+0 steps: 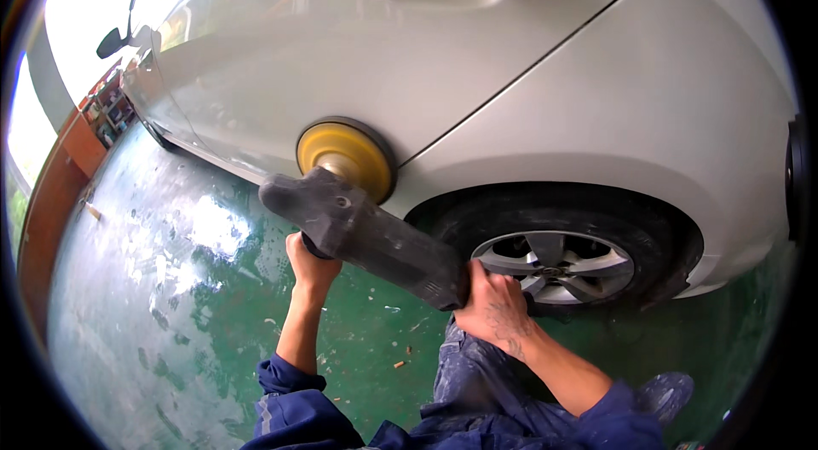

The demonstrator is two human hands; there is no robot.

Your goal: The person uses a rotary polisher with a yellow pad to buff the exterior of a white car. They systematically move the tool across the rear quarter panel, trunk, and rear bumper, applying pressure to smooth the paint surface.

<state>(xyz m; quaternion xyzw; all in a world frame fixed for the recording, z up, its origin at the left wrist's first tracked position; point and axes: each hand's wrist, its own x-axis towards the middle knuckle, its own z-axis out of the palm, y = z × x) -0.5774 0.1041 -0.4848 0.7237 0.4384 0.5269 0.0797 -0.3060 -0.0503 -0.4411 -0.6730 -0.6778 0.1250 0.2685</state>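
A power polisher (388,250) with a scuffed, dark grey casing, rounded at the front and finely vented toward the rear, carries a round yellow pad (348,152) with a dark rim. It is held at the lower part of a smooth, glossy, pale car door (256,66), just ahead of the silver-spoked rear wheel (554,271) and its black tyre (511,210). Below lies a green floor (366,348), shiny and worn pale in patches. The polisher's long axis slants from its head at upper left to its tail at lower right; the pad faces the door and seems to touch it, though the contact itself is hidden. The left grip (313,268) is closed around the side handle (317,246) under the head, fingers partly concealed; the right grip (496,308) is clamped on the tail end.
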